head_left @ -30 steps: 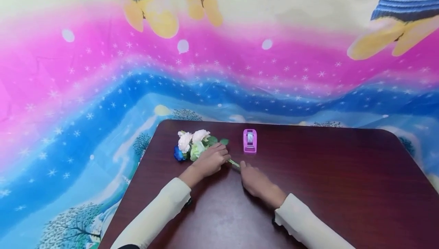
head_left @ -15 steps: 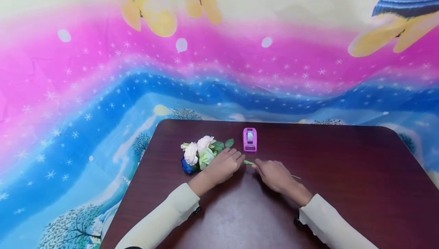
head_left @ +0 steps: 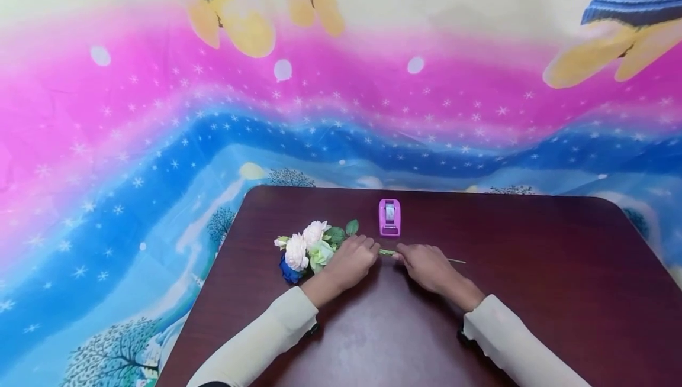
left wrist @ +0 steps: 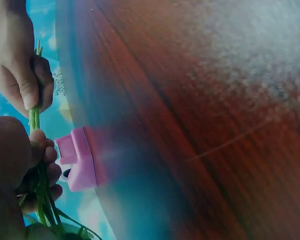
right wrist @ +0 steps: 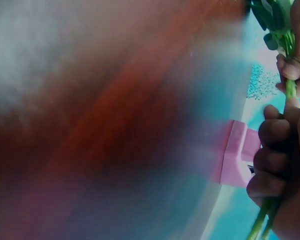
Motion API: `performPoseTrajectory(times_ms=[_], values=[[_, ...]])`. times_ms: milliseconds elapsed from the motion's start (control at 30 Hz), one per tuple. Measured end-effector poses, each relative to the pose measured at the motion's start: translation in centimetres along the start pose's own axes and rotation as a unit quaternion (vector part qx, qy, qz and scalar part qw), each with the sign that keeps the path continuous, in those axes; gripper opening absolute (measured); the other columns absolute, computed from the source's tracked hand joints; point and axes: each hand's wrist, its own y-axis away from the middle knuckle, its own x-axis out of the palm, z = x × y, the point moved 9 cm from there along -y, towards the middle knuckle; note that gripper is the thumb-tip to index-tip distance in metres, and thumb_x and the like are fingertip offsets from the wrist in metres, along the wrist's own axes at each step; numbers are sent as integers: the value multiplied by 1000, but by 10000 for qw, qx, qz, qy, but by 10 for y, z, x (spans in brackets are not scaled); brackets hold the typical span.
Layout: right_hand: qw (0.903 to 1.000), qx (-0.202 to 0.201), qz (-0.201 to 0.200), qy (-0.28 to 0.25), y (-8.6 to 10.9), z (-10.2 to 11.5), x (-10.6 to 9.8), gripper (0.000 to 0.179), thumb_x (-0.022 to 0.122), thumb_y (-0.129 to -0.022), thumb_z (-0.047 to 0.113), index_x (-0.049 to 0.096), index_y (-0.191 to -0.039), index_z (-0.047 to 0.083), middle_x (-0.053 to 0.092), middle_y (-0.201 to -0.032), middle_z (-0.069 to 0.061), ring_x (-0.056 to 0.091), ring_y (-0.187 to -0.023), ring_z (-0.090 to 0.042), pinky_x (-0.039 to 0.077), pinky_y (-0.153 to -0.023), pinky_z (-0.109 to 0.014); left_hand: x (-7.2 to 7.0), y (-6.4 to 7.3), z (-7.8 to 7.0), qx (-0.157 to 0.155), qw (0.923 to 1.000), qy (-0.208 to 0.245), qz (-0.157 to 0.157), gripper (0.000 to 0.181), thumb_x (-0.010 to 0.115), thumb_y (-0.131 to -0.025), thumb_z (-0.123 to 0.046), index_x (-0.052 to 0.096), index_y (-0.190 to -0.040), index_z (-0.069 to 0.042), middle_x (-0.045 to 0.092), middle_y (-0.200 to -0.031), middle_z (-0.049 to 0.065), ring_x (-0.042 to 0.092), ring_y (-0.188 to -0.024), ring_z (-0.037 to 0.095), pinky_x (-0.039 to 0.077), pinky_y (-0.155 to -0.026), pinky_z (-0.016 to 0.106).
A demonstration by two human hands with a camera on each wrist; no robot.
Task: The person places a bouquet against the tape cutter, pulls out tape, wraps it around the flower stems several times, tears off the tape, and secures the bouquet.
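Note:
A bunch of artificial flowers [head_left: 296,251], with white, pale green and blue heads and green leaves, is held sideways above the table, heads to the left. My left hand [head_left: 353,261] grips the stems just below the heads. Further along, my right hand [head_left: 430,267] has its fingers curled round the same stems [left wrist: 35,118], and a thin stem end sticks out past it. In the right wrist view the stem ends [right wrist: 260,220] come out below the curled fingers [right wrist: 270,160]. A short length of green stem shows between the two hands.
A pink tape dispenser [head_left: 389,218] with a roll of tape stands beyond the hands, near the back edge of the dark red-brown table [head_left: 511,239]. Behind the table hangs a colourful printed cloth [head_left: 341,109].
Both hands have moved right and slightly nearer with the flowers. The right hand sits further along the stems, and a stem end now shows beyond it. The tape dispenser stays put.

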Motion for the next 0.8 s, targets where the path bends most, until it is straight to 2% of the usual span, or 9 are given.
performPoseTrajectory(times_ms=[133,267,367,500,600,800], values=[[9985,141,266,-450,-3,-6,0,28,56,-105,37,63,-86,18,49,-63,8,49,-61,-9,43,-63,-31,5,-1,-2,-118,9998,-153,99,11,76,-80,-13,70,-89,-12,69,-83,-2,63,-73,14,53,-68,27],[9926,616,416,-958,-10,-17,-4,39,50,-107,40,66,-83,14,53,-65,2,51,-62,-12,44,-66,-33,6,-3,0,-284,9994,-196,77,10,76,-80,-13,69,-86,-13,67,-77,-3,61,-69,13,52,-66,27],[9859,1150,192,-1201,-16,-29,-11,37,48,-109,37,67,-90,11,58,-72,-2,53,-65,-15,45,-66,-33,8,-5,1,-329,9992,-196,128,9,76,-80,-14,69,-87,-13,67,-77,-3,62,-69,13,52,-65,27],[9726,1661,-176,-1617,-28,-38,-20,30,51,-107,30,65,-109,4,66,-91,-8,57,-77,-19,48,-71,-35,13,-9,2,-310,9988,-241,302,9,75,-82,-14,70,-89,-13,69,-81,-2,63,-73,14,53,-67,26],[9511,2038,-46,-2319,-38,-41,-17,32,51,-106,29,63,-116,1,66,-98,-12,58,-82,-20,49,-73,-34,19,-13,2,-358,9979,-226,498,12,74,-83,-15,71,-94,-12,70,-85,-1,63,-78,15,54,-72,28],[8844,2701,210,-3801,-50,-49,-2,32,53,-106,26,65,-111,-4,53,-73,-4,49,-64,-14,45,-63,-30,28,-17,4,-586,9952,-177,759,18,76,-84,-17,71,-99,-10,69,-89,0,64,-85,17,56,-81,33]])
